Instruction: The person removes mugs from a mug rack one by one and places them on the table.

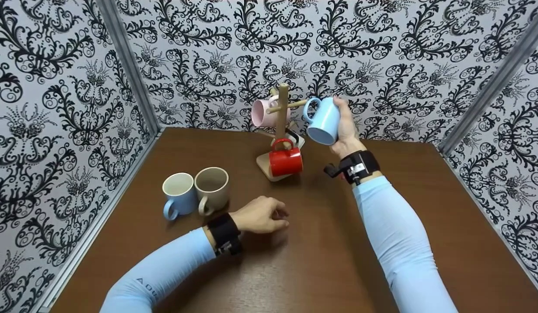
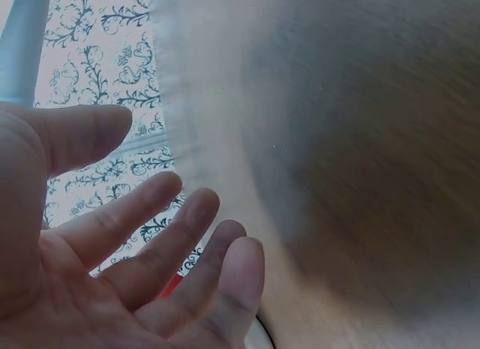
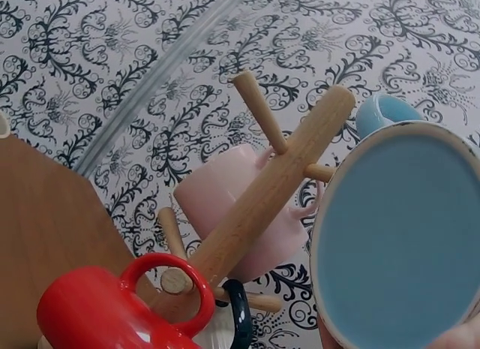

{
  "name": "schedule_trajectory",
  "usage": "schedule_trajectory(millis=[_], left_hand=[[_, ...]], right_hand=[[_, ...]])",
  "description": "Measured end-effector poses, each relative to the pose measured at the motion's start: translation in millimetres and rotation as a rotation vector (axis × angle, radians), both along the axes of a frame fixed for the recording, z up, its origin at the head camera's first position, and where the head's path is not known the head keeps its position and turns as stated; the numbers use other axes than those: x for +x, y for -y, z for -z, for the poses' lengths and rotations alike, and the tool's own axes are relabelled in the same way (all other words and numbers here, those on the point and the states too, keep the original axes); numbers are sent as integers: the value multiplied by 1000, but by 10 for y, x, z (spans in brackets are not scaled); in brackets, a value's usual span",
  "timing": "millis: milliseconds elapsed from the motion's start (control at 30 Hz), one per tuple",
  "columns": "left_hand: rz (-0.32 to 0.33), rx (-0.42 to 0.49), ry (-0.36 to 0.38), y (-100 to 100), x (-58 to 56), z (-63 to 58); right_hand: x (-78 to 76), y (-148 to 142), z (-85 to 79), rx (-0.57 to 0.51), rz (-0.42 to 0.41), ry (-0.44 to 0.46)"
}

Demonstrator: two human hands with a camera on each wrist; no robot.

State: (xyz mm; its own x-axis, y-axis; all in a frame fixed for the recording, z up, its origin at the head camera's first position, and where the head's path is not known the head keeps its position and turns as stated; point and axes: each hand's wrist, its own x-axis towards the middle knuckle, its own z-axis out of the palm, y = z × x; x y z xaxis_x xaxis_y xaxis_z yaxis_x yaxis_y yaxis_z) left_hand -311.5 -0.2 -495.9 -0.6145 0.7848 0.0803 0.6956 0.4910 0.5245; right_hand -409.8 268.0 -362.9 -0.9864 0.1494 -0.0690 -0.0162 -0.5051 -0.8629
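My right hand (image 1: 345, 126) grips a light blue mug (image 1: 325, 124) by its body, beside the upper part of a wooden mug tree (image 1: 281, 117). The mug is tilted, mouth downward, its handle right at the tip of an upper peg (image 1: 298, 103). In the right wrist view the mug's round base (image 3: 401, 236) faces the camera and hides part of that peg (image 3: 319, 171). My left hand (image 1: 260, 215) hovers low over the table's middle, fingers loosely bent, holding nothing. The left wrist view shows its spread fingers (image 2: 172, 244).
On the tree hang a red mug (image 1: 286, 161), a pink mug (image 1: 261, 114) and a white mug with a black handle (image 3: 238, 315). A blue mug (image 1: 182, 195) and a beige mug (image 1: 217, 191) stand upright at the table's left. Patterned walls (image 1: 199, 34) enclose the brown table (image 1: 321, 252).
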Motion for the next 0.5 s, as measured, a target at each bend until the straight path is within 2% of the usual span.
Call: schedule_trajectory(millis=[267,500], left_hand=[[-29,59,28,-11,-42,16],[-42,82,44,-36,-66,29]], right_hand=[[82,0,30,79,3,-20],[105,13,79,142,-19,-74]])
